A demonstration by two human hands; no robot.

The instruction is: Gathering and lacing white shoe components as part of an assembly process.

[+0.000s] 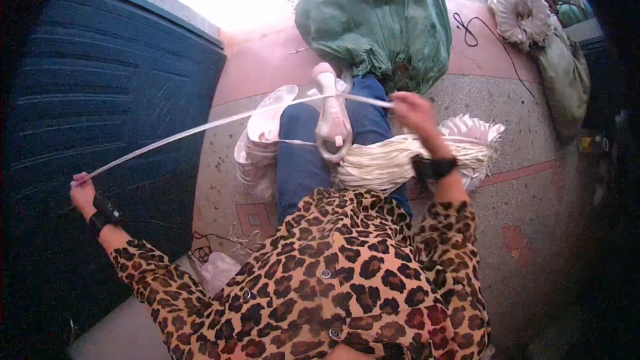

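A long white ribbon (200, 128) is stretched across in front of me. Far out to the left, my left hand (83, 193) is closed on one end. The other end is pinched in my right hand (415, 115), beyond my right thigh. Between them the ribbon crosses the narrow part of a pale pinkish, shoe-sole-shaped piece (331, 123) lying between my thighs; whether it is knotted there I cannot tell. A stack of white sole-shaped pieces (257, 150) hangs by my left thigh. Over my right thigh lies a thick bundle of cream strips (377, 162).
A large green sack (377, 17) stands beyond my knees. A dark blue panel (113, 87) rises on the left. At the far right are white ruffled bundles (523, 13) and an olive sack (565, 80). A black cord (497, 40) runs along the floor.
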